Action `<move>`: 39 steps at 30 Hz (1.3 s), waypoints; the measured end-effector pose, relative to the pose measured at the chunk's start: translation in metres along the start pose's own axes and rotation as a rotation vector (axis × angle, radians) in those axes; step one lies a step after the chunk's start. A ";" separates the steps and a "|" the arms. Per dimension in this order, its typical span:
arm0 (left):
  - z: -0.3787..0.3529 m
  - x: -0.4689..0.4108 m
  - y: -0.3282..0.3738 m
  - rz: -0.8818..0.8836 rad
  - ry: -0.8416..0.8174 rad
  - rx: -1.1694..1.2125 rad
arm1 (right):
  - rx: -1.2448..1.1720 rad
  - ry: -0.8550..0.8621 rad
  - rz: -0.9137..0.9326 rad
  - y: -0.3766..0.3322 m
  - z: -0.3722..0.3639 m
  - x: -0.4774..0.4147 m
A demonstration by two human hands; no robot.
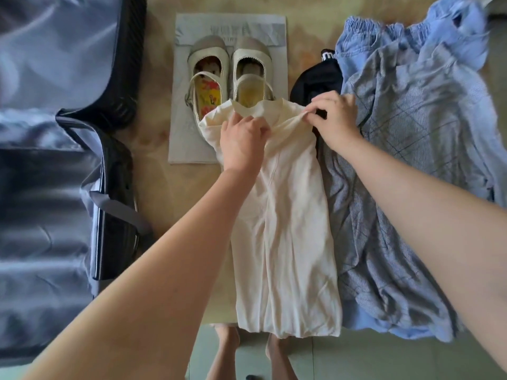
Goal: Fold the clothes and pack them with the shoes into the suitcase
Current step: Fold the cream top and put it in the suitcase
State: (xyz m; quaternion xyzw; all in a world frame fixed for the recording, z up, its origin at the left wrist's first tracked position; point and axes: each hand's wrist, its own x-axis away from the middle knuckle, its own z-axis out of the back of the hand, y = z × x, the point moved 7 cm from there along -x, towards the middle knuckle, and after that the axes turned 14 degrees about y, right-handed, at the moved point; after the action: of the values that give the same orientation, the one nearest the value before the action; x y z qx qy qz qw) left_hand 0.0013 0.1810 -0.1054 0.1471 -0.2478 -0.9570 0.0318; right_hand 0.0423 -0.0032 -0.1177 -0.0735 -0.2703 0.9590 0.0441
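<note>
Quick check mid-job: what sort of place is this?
Probably a room at home, on the floor: an open suitcase, shoes on paper, a heap of blue clothes, and the cream top being folded.

A beige marbled surface (156, 149) carries an open suitcase (41, 160) at left, then a white paper bag (189, 144). A cream garment (288, 242), black garment (315, 78) and blue clothes (411, 133) lie rightward.

The suitcase (49, 165) runs off the left and top edges, the blue clothes (411, 165) off the right. The cream garment (288, 229) covers the heels of the shoes (208, 48), the black garment (315, 78) lies mostly under the blue clothes — and the print on the paper (236, 26) is too blurred to read.
</note>
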 end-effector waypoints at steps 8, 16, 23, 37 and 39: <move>-0.001 -0.005 0.016 -0.082 0.006 0.007 | 0.088 0.062 -0.158 -0.006 -0.021 -0.012; 0.011 0.009 0.004 -0.003 0.135 0.032 | -0.247 0.249 -0.250 0.004 -0.007 0.019; 0.063 0.170 -0.055 0.600 0.008 0.277 | -0.254 0.226 -0.337 0.045 0.042 0.212; 0.065 0.348 -0.077 1.010 -0.508 0.289 | -0.221 -0.114 -0.750 0.087 0.038 0.382; 0.064 0.352 -0.076 0.972 -0.535 0.276 | -0.178 -0.141 -0.700 0.080 0.042 0.380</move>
State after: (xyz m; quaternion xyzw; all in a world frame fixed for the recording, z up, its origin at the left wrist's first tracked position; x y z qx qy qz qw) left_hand -0.3524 0.2295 -0.1824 -0.2283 -0.4089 -0.7953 0.3849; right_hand -0.3424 -0.0456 -0.1689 0.0862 -0.3637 0.8612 0.3444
